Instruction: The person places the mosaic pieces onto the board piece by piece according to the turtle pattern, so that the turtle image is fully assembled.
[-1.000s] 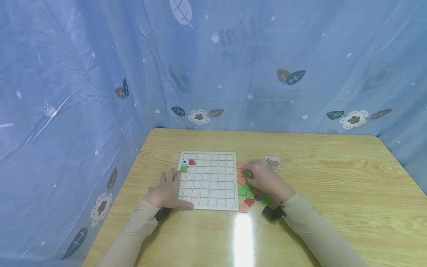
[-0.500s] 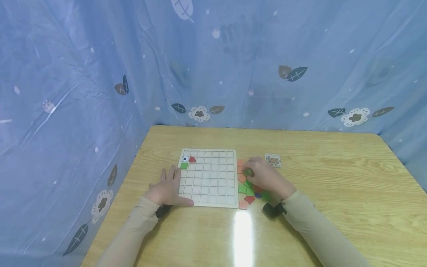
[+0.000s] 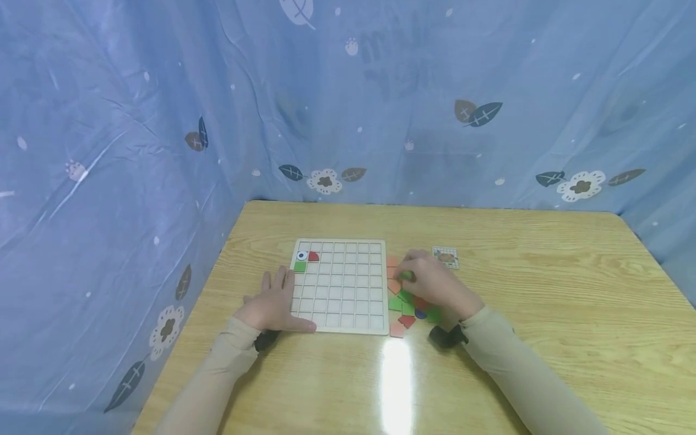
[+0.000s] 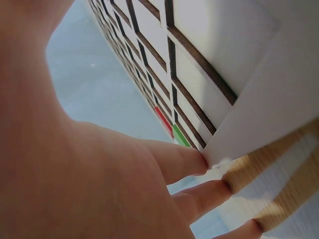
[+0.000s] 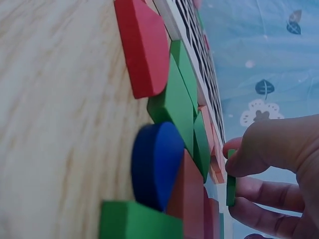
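Observation:
A white grid board [image 3: 339, 296] lies on the table, with a round eye tile [image 3: 301, 256], a red quarter-round tile [image 3: 313, 257] and a green square tile [image 3: 300, 266] in its far left cells. My left hand [image 3: 270, 308] rests on the board's left edge, fingers spread and thumb along the near edge. Just right of the board, my right hand [image 3: 432, 279] pinches a green tile [image 5: 231, 179] between thumb and fingers, above the loose pieces. Below it in the right wrist view lie a red tile [image 5: 144, 50], a blue rounded tile [image 5: 158, 164] and green tiles [image 5: 174, 102].
Beyond my right hand a small picture card [image 3: 446, 257] with a printed grid lies on the table. Salmon tiles [image 3: 397, 329] sit along the board's right side. A blue patterned curtain [image 3: 380, 109] hangs behind the wooden table [image 3: 544, 302] and at its left.
The head view has tilted slightly, so the board and table appear a little higher. Both hands keep nearly the same places; the green tile stays pinched in my right hand.

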`<state>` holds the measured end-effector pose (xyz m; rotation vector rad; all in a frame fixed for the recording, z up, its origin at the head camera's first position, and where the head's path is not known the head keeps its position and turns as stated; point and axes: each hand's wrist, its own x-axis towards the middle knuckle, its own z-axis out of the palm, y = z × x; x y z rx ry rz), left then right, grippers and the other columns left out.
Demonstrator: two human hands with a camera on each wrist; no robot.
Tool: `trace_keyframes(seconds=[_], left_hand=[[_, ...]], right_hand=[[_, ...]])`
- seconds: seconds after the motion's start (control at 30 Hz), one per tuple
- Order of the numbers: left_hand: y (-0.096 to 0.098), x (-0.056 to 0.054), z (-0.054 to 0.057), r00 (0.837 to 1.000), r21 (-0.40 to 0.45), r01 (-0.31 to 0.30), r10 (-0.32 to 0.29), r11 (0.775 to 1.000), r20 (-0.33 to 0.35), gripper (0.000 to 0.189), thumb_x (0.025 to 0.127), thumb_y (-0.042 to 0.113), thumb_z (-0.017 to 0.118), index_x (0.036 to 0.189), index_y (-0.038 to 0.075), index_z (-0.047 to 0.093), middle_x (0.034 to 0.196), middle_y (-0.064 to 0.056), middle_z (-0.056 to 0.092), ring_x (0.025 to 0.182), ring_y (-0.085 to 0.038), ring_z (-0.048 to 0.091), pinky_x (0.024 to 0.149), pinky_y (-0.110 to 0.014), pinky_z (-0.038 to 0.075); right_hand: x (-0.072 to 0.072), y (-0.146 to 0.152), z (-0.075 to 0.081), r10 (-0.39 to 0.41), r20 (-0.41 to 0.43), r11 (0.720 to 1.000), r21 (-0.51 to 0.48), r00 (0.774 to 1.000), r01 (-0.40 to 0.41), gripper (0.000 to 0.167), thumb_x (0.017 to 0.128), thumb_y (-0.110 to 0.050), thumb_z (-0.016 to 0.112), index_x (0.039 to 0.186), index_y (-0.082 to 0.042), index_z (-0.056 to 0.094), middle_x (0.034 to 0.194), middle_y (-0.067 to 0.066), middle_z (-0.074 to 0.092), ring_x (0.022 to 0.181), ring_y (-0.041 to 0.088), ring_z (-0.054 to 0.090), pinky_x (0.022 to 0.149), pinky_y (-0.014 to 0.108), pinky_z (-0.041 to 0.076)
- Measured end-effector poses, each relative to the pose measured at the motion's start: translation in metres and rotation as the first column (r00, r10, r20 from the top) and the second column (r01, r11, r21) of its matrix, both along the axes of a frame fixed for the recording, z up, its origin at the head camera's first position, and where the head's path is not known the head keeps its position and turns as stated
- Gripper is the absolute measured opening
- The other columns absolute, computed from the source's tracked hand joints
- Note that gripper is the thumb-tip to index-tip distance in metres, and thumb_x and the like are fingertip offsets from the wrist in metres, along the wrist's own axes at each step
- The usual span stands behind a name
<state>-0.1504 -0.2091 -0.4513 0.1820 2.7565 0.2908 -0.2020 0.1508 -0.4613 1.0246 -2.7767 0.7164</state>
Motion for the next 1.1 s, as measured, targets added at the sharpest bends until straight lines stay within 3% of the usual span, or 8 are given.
trace_keyframes(seconds=[0.27, 0.57, 0.87, 1.1], left_hand=[[0.001, 0.001, 0.004, 1.000, 0.025, 0.006, -0.007, 1.000, 0.007, 0.143, 0.069, 0.074, 0.084, 0.165, -0.002, 0.011, 0.172, -0.027, 0.008, 0.155, -0.060, 0.007, 0.095, -0.094, 0.024], [0.001, -0.001, 0.007, 1.000, 0.010, 0.006, -0.006, 1.000, 0.001, 0.141, 0.070, 0.073, 0.084, 0.165, -0.003, 0.012, 0.172, -0.028, 0.009, 0.155, -0.060, 0.008, 0.096, -0.093, 0.024], [0.002, -0.003, 0.006, 1.000, 0.001, 0.008, -0.008, 1.000, -0.004, 0.142, 0.069, 0.075, 0.083, 0.165, -0.002, 0.011, 0.172, -0.027, 0.010, 0.155, -0.059, 0.009, 0.095, -0.093, 0.026], [0.001, -0.001, 0.006, 1.000, 0.001, 0.010, -0.010, 1.000, 0.002, 0.142, 0.070, 0.074, 0.083, 0.165, -0.003, 0.012, 0.172, -0.028, 0.010, 0.155, -0.059, 0.008, 0.094, -0.093, 0.026]], right_hand=[[-0.002, 0.000, -0.001, 0.006, 0.006, 1.000, -0.009, 1.000, -0.006, 0.019, 0.084, 0.002, 0.075, 0.093, -0.014, 0.081, 0.090, 0.000, 0.066, 0.077, 0.014, 0.053, 0.065, 0.025, 0.048], [-0.002, -0.008, 0.001, 0.018, -0.068, 0.999, -0.039, 0.998, -0.021, 0.009, 0.085, -0.006, 0.080, 0.090, -0.014, 0.080, 0.086, -0.001, 0.065, 0.071, 0.011, 0.050, 0.062, 0.025, 0.046], [-0.001, -0.013, 0.004, -0.004, 0.011, 0.999, -0.036, 1.000, 0.004, 0.009, 0.087, -0.008, 0.079, 0.089, -0.016, 0.077, 0.091, -0.003, 0.063, 0.080, 0.013, 0.051, 0.067, 0.027, 0.049], [0.002, -0.014, 0.005, 0.010, 0.016, 0.999, -0.051, 1.000, -0.009, 0.011, 0.087, -0.005, 0.077, 0.091, -0.015, 0.078, 0.093, -0.002, 0.065, 0.080, 0.013, 0.053, 0.068, 0.027, 0.050]])
